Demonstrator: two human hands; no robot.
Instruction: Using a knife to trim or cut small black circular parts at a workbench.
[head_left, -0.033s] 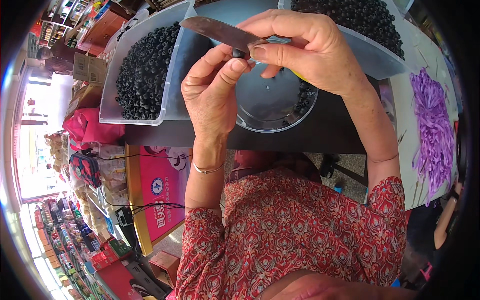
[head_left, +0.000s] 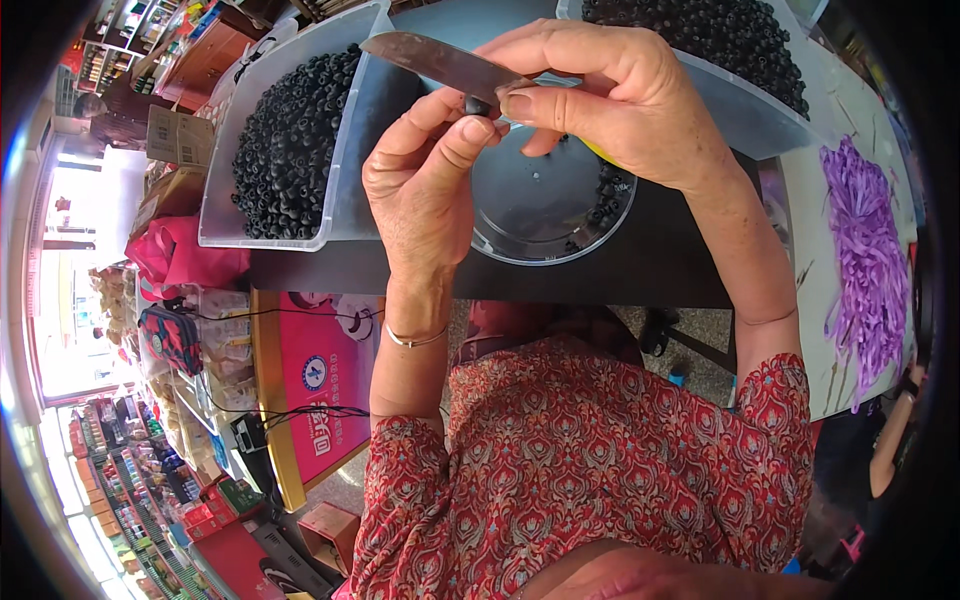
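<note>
The left hand [head_left: 425,190] has its grip closed on a small round black piece [head_left: 476,105], pinched up at the tips of the thumb and a finger. The right hand [head_left: 625,105] has its grip closed around a knife [head_left: 435,62], with the thumb pressed near the back end of the blade. The knife's long side slants, and its tip points away to the upper left, over the left hand's fingers. The black piece sits right under the blade, near the right thumb (I can't tell if the edge really touches it). Both hands are very close to the piece, but the left one has it. Just below them, a clear round tub [head_left: 540,258] stands on the dark desk [head_left: 660,270], with more black bits [head_left: 608,195] along its right side.
</note>
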